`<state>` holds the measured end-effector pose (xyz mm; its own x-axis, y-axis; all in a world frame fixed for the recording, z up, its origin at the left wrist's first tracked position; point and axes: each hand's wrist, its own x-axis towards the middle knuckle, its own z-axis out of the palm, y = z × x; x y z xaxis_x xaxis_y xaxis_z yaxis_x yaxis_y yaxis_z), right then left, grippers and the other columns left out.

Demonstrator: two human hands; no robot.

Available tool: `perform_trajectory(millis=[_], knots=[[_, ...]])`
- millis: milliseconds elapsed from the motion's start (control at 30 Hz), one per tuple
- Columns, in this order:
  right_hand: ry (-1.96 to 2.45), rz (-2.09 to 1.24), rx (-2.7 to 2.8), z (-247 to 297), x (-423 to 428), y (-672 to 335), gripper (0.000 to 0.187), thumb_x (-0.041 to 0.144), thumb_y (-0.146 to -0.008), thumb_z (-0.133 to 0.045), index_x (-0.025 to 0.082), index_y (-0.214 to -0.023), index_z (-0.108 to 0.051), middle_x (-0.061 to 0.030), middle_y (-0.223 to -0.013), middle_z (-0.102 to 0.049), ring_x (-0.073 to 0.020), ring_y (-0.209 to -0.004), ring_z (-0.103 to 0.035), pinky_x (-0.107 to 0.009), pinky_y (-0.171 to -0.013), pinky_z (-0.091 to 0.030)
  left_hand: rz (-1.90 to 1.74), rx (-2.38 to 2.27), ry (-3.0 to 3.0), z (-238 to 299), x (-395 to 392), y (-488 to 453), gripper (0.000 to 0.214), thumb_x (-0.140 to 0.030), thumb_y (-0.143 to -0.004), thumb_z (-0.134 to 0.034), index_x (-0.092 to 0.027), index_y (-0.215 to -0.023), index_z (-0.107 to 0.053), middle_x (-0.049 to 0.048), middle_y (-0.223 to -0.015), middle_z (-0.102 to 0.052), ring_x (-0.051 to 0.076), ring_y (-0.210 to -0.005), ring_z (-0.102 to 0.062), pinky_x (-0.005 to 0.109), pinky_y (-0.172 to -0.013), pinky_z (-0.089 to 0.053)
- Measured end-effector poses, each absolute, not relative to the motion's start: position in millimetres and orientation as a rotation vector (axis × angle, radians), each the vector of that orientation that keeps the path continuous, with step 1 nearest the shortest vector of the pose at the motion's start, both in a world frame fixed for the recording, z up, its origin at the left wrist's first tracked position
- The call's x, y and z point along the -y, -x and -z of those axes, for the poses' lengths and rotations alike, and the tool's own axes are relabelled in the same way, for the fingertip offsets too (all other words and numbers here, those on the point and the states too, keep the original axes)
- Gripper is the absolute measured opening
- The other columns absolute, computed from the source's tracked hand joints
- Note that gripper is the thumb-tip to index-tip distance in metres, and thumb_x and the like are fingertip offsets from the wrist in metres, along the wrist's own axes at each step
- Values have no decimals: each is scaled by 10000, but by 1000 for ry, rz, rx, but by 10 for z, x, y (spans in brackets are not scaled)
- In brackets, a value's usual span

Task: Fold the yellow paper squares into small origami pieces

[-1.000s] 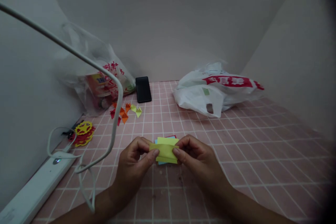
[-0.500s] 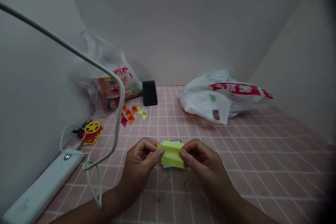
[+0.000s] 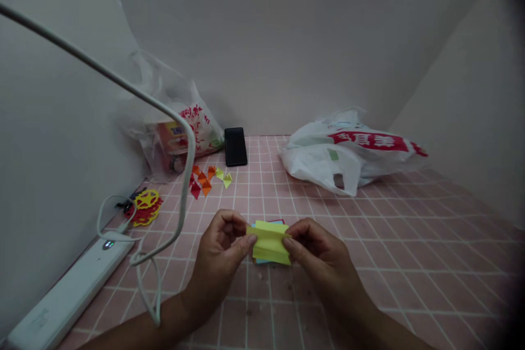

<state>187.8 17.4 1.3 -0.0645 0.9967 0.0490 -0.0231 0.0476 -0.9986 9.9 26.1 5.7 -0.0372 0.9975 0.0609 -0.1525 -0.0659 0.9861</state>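
Between my two hands is a yellow piece of paper (image 3: 269, 241) with a crease running across it. My left hand (image 3: 223, 254) pinches its left edge between thumb and fingers. At the opposite edge, my right hand (image 3: 318, 254) pinches it the same way. Just beneath lies a small stack of coloured paper (image 3: 278, 222), with yellow, light blue and red edges peeking out; most of the stack is covered. Farther off to the left sit several small folded paper pieces in red, orange (image 3: 204, 182) and pale yellow (image 3: 223, 176).
A black phone (image 3: 235, 146) lies near the back wall. Plastic bags stand at the back left (image 3: 176, 126) and back right (image 3: 348, 153). On the left are a white power strip (image 3: 74, 295), a looping white cable (image 3: 189, 158) and yellow and red cut-out shapes (image 3: 145, 208).
Both hands keep their pinch on the yellow paper, with barely any movement. The whole view has shifted very slightly.
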Motion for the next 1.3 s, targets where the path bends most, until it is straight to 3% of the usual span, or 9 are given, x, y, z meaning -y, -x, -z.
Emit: perform_trajectory(millis=[300, 467, 733, 1000, 1300], knots=[[1186, -1002, 1568, 13, -217, -1956, 136, 258, -887, -554, 200, -764, -551, 4, -716, -560, -152, -662, -522, -267, -601, -393, -1122, -1110, -1495, 16, -346, 13, 399, -125, -818, -622, -235, -1188, -526, -16, -847, -581, 150, -819, -557, 284, -762, -462], [1210, -912, 1715, 5, -269, -1943, 127, 209, -881, -539, 199, -754, -530, 7, -707, -561, -149, -650, -522, -266, -603, -383, -965, -1147, -1983, -22, -384, 48, 235, -112, -869, -571, -172, -1082, -650, 57, -927, -634, 202, -879, -572, 349, -791, -455], [1133, -1059, 1749, -9, -227, -1908, 125, 177, -855, -535, 197, -734, -512, 17, -698, -538, -139, -650, -502, -268, -620, -364, -789, -1026, -2602, -7, -345, -25, 234, -136, -984, -389, -121, -951, -620, 76, -806, -618, 214, -753, -528, 353, -694, -443], [1123, -1315, 1534, -18, -234, -1884, 122, 238, -825, -564, 193, -722, -517, 11, -701, -526, -138, -647, -479, -265, -592, -357, -621, -1075, -2614, 37, -309, -23, 281, -196, -1005, -320, -174, -798, -507, 41, -742, -579, 194, -702, -522, 318, -641, -421], [1106, -1309, 1484, -18, -227, -1908, 189, 283, -880, -529, 188, -717, -527, 28, -653, -485, -122, -604, -435, -253, -564, -336, -544, -1077, -2352, -57, -271, -43, 245, -221, -977, -358, -198, -746, -438, 9, -705, -530, 164, -651, -495, 294, -618, -379]])
